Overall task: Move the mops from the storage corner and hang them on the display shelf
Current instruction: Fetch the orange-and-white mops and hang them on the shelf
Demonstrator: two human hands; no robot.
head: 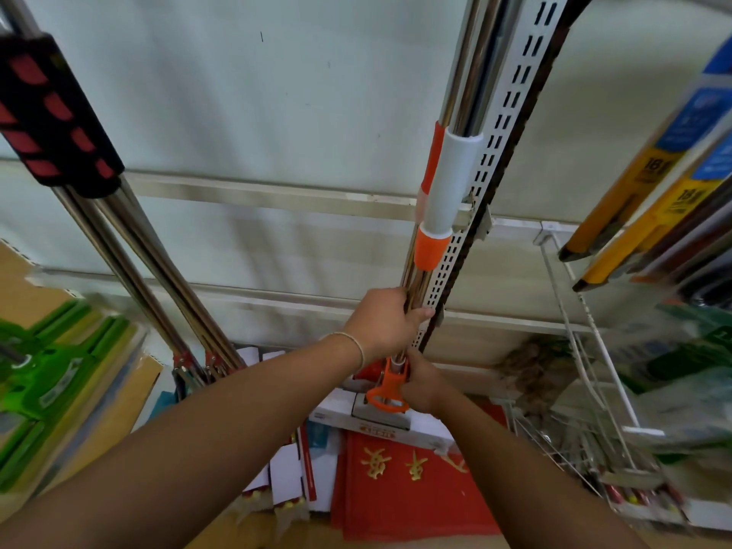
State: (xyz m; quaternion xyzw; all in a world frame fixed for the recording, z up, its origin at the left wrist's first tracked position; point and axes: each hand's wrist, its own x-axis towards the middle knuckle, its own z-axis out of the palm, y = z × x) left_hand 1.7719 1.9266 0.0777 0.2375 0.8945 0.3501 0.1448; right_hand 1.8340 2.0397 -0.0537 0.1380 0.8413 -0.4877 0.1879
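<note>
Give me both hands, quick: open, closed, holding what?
Left hand: closed around the mop poles.
Right hand: gripping the same mop lower down, beside the orange lever.

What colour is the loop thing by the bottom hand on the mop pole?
Orange. The lever loop shows best in the head view, beside the right hand.

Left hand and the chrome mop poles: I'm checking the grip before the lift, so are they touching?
Touching. The head view shows the left hand with its fingers curled round the chrome mop poles, just below the orange collar.
</note>
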